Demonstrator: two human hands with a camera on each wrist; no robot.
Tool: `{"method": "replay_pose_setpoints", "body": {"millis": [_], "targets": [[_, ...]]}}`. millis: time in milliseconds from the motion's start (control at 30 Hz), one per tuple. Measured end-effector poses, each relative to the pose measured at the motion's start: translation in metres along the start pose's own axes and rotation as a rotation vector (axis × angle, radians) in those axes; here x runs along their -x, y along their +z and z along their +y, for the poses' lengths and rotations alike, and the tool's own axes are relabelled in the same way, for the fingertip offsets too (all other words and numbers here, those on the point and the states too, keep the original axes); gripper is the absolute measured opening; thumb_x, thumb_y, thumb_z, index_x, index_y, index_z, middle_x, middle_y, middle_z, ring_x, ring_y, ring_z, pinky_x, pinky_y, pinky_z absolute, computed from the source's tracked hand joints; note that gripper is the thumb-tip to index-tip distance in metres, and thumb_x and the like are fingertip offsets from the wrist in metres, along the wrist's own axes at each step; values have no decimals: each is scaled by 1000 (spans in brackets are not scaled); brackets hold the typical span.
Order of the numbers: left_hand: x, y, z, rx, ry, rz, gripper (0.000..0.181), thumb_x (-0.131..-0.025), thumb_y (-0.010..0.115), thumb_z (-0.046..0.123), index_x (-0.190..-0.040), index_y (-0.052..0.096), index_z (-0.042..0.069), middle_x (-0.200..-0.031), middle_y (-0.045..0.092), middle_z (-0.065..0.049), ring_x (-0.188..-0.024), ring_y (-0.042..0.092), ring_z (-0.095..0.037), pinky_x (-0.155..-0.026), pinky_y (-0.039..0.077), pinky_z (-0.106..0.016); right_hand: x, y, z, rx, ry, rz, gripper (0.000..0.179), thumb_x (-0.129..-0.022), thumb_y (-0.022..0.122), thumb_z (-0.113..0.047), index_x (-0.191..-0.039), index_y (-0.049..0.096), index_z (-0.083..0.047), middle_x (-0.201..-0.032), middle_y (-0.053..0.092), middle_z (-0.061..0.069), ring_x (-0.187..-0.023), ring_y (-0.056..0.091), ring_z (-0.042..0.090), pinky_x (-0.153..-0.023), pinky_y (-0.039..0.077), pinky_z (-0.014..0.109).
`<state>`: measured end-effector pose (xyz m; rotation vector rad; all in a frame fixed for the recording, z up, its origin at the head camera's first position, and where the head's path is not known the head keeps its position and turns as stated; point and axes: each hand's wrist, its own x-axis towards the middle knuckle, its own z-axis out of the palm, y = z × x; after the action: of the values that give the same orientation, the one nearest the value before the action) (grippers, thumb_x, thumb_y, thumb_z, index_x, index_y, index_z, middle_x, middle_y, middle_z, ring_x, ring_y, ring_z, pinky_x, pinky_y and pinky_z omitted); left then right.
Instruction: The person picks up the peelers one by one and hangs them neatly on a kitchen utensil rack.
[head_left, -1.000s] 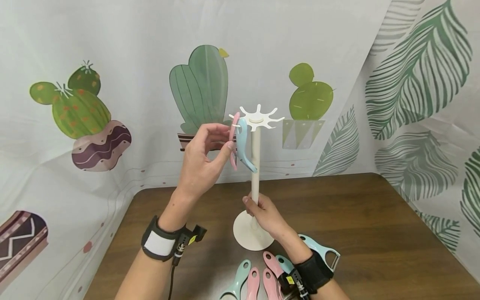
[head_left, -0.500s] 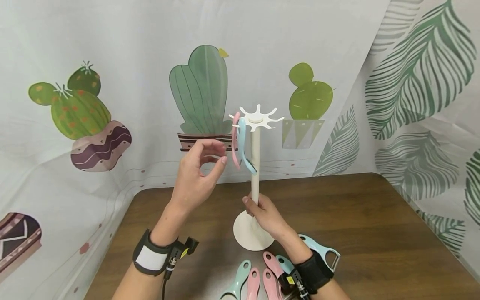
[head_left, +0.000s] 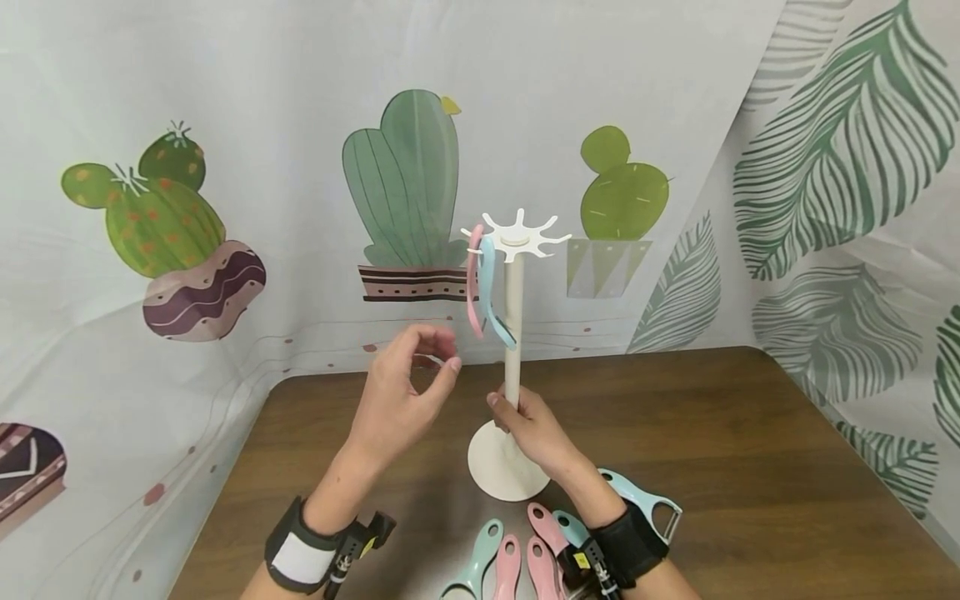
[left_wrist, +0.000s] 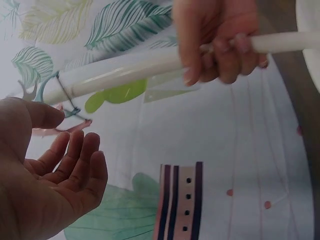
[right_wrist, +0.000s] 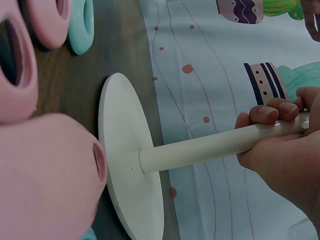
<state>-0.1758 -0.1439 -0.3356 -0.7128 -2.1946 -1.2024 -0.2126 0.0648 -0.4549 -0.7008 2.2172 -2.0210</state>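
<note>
A white stand (head_left: 513, 300) rises from a round base, with a ring of hooks (head_left: 534, 237) at its top. On its left side hang a pink peeler (head_left: 472, 292) and a light blue peeler (head_left: 487, 279), side by side. Low on the pole, my right hand (head_left: 537, 429) grips it; the right wrist view shows the fingers (right_wrist: 265, 115) wrapped round the pole above the base (right_wrist: 127, 185). My left hand (head_left: 401, 396) holds nothing and hovers left of the pole, below the hanging peelers, its fingers loosely bent and thumb apart.
Several peelers lie at the table's front, among them a green one (head_left: 480, 554) and a pink one (head_left: 507, 562). A light blue peeler (head_left: 641, 497) lies beside my right wristband (head_left: 630, 546). Behind the wooden table (head_left: 712, 417) hangs a printed cloth (head_left: 262, 83).
My left hand has let go of the pink peeler, which stays hanging on the stand, and has moved down and away from it. My right hand keeps its grip on the pole.
</note>
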Motion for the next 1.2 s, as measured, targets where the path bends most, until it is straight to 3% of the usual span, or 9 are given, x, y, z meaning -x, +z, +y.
{"method": "replay_pose_setpoints", "body": {"millis": [233, 567, 833, 967, 1200], "targets": [[26, 9, -5, -33, -59, -69, 24, -98, 75, 9, -120, 66, 10, -107, 69, 1, -95, 67, -8, -82, 60, -37, 0, 1, -1, -6, 6, 0, 28, -113, 54, -19, -89, 55, -4, -72, 46, 1, -66, 41, 12, -63, 34, 27], [65, 12, -9, -88, -240, -176, 26, -97, 77, 14, -119, 65, 20, -106, 67, 5, -94, 65, -4, -81, 58, -32, 1, 2, -2, -4, 23, 10, 28, -113, 54, -19, -89, 55, -4, -72, 46, 0, -66, 41, 12, -63, 33, 26], [99, 15, -15, -124, -366, -219, 29, -93, 79, 12, -115, 65, 24, -101, 67, 11, -89, 65, -2, -78, 57, -33, 2, 2, -2, 4, 29, 15, 29, -113, 54, -21, -90, 55, -4, -74, 47, 2, -68, 42, 13, -64, 34, 26], [117, 19, -18, -156, -375, -247, 28, -91, 80, 10, -114, 67, 21, -97, 67, 10, -87, 65, -3, -76, 57, -32, 2, 2, -2, 2, 30, 9, 28, -113, 53, -21, -91, 55, -4, -74, 47, 2, -68, 42, 13, -64, 34, 26], [143, 29, -19, -231, -311, -331, 29, -92, 80, 16, -117, 66, 15, -99, 66, 7, -88, 63, -7, -75, 54, -28, 2, 3, -2, 4, 21, 6, 28, -113, 52, -20, -91, 54, -3, -75, 47, 2, -69, 43, 13, -65, 35, 27]]}}
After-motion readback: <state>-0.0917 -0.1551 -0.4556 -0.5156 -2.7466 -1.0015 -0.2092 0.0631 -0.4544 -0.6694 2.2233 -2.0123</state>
